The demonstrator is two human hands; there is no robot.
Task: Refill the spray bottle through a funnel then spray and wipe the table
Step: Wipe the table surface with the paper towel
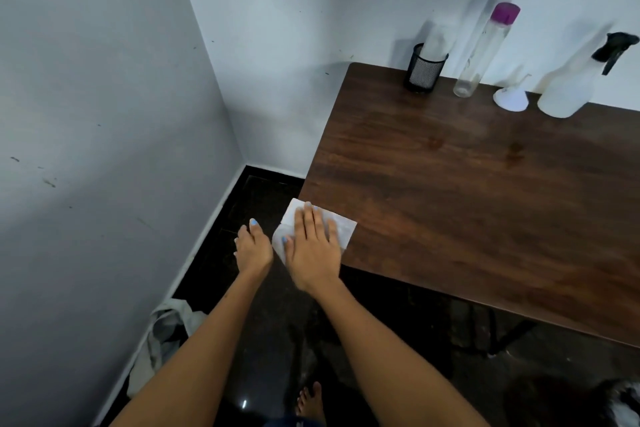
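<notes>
Filling the right half of the view, the dark wooden surface (pixel 485 201) stands against a pale wall. Along its far edge, from right to left, stand the spray bottle (pixel 568 87) with its black trigger head, a white funnel (pixel 512 98) mouth-down just beside it, a tall clear bottle (pixel 483 52) with a purple cap, and a black mesh cup (pixel 425 70). At the near left corner the right hand (pixel 313 246) presses flat on a white cloth (pixel 341 226), fingers (pixel 317 218) extended close together (part of the cloth overhangs the edge). The left hand (pixel 252 246) hangs beside the corner over the floor, fingers loosely curled, holding nothing.
</notes>
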